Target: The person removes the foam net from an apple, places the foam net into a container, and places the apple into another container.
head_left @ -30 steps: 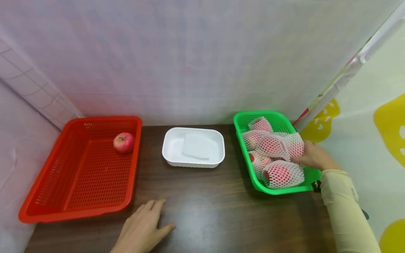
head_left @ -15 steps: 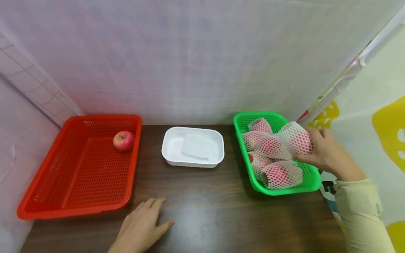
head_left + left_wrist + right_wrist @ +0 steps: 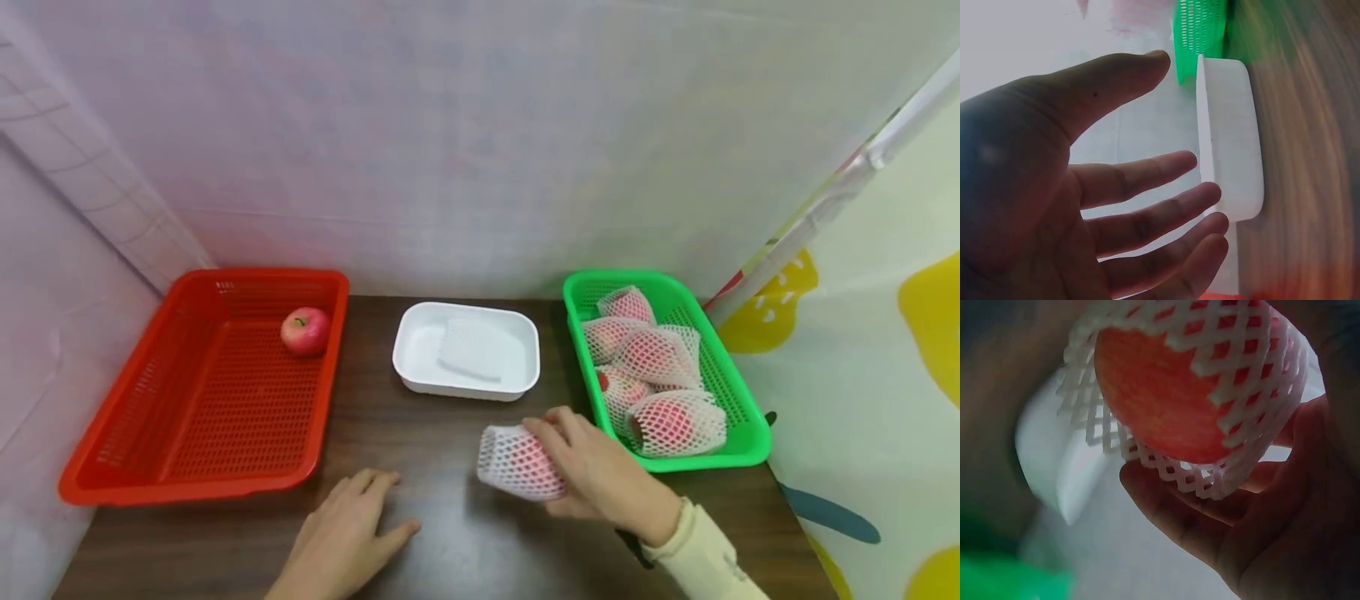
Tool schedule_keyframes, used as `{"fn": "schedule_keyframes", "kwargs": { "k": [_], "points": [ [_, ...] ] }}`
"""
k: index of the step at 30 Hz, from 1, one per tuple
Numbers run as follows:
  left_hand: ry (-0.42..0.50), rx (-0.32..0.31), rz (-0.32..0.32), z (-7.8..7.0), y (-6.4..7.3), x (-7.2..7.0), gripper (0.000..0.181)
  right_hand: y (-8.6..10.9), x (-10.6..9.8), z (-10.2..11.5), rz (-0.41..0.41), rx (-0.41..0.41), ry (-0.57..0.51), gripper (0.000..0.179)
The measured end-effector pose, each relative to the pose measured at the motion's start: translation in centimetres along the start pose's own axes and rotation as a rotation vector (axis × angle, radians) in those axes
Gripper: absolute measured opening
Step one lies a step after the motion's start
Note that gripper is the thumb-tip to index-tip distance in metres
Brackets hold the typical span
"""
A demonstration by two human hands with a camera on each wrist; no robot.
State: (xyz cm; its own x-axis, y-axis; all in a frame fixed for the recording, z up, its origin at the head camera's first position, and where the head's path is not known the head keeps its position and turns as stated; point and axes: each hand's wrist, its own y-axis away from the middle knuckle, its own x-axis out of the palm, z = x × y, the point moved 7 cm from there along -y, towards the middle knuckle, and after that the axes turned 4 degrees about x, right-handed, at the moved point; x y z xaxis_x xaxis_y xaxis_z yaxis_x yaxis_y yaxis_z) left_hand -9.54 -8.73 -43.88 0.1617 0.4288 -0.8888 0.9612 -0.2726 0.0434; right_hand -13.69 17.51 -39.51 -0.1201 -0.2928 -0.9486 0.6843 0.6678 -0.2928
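Note:
A red apple in a white foam net [image 3: 528, 465] is gripped by my right hand [image 3: 600, 475] above the front middle of the table. In the right wrist view the fingers curl round the netted apple [image 3: 1166, 400], and bare red skin shows through the net's open end. My left hand [image 3: 341, 529] is at the table's front, left of that apple, fingers spread and holding nothing. The left wrist view shows the same hand [image 3: 1110, 187] with thumb and fingers apart. Several more netted apples [image 3: 652, 354] lie in the green basket [image 3: 731, 400] on the right.
A red basket [image 3: 198, 483] stands at the left with one bare apple [image 3: 305, 331] near its right wall. Between the baskets sits a white plastic tray [image 3: 467, 390] with an empty foam net [image 3: 468, 350] inside. A pale curtain [image 3: 450, 150] hangs behind the table.
My right hand has lifted a netted apple out of the green basket and carried it left to the table's middle front. My left hand stays almost where it was.

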Motion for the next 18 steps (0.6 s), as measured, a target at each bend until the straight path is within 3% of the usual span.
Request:
{"fn": "schedule_keyframes", "kwargs": {
  "k": [5,9,13,15,18],
  "points": [
    [0.028,0.033,-0.034,-0.5,-0.1,0.6,0.034,0.3,4.2,2.2,0.061,0.012,-0.044,0.098],
    [0.07,0.108,-0.149,-1.0,-0.7,0.5,0.012,0.2,4.7,2.7,0.076,0.004,-0.066,0.096],
    [0.243,0.256,-0.258,-1.8,-1.6,0.8,0.01,-0.2,4.7,3.1,0.071,-0.01,-0.081,0.096],
    [0.339,0.318,-0.252,-2.2,-2.0,1.3,0.015,-0.4,4.8,3.5,0.076,-0.022,-0.089,0.096],
    [0.43,0.347,-0.161,-2.7,-2.5,2.6,0.024,-0.7,5.0,4.1,0.084,-0.039,-0.105,0.097]
  ]
}}
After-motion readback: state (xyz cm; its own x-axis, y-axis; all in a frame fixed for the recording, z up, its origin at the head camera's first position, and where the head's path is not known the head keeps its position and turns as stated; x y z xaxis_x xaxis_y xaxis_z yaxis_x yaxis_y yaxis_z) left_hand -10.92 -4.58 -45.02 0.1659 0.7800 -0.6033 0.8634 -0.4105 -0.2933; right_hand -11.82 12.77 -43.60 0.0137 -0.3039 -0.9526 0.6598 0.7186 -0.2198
